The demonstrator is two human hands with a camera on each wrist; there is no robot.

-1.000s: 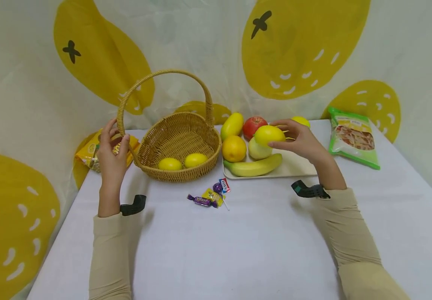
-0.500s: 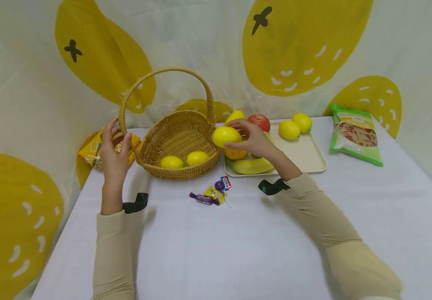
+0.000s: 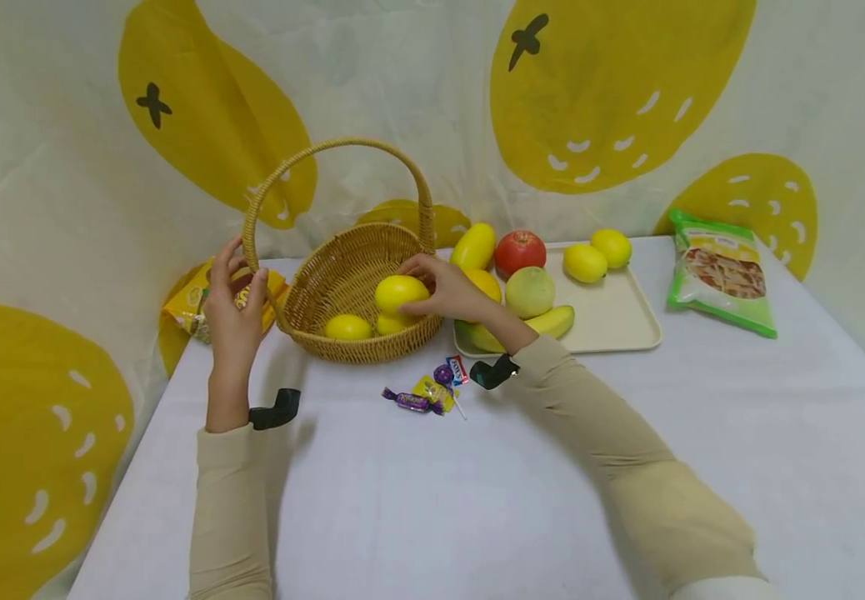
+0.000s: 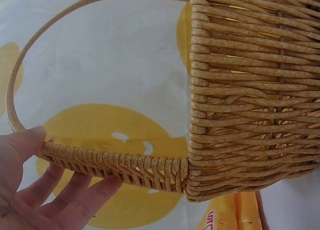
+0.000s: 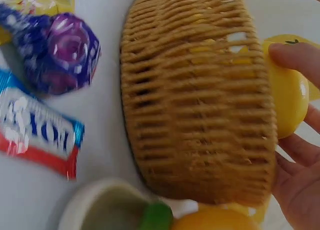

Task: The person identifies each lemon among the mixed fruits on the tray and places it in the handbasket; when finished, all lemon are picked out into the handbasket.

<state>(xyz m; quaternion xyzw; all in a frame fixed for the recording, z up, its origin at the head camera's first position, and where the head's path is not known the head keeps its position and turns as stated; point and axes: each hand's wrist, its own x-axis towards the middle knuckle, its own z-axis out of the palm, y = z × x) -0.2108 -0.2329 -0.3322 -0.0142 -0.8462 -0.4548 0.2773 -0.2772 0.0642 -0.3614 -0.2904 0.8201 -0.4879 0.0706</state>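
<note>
A wicker basket (image 3: 357,275) (image 4: 250,95) (image 5: 200,105) with a tall hoop handle (image 3: 331,150) stands at the back left of the white table. Two lemons (image 3: 348,327) lie inside it. My right hand (image 3: 443,292) holds a third lemon (image 3: 401,293) (image 5: 287,87) over the basket's right side, fingers and thumb curled round it. My left hand (image 3: 232,304) (image 4: 45,190) grips the handle's left base (image 4: 110,165), thumb above and fingers beneath.
A cream tray (image 3: 612,312) right of the basket carries two lemons (image 3: 586,262), a red apple (image 3: 520,251), a green fruit (image 3: 530,292), a banana (image 3: 548,323), an orange and a mango (image 3: 473,246). Wrapped sweets (image 3: 427,392) (image 5: 55,55) lie in front. Snack bags sit at far right (image 3: 721,271) and behind my left hand (image 3: 185,304).
My right hand has carried the lemon leftward from above the tray, past the basket rim, to inside the basket's right side. The left hand has kept its grip on the handle.
</note>
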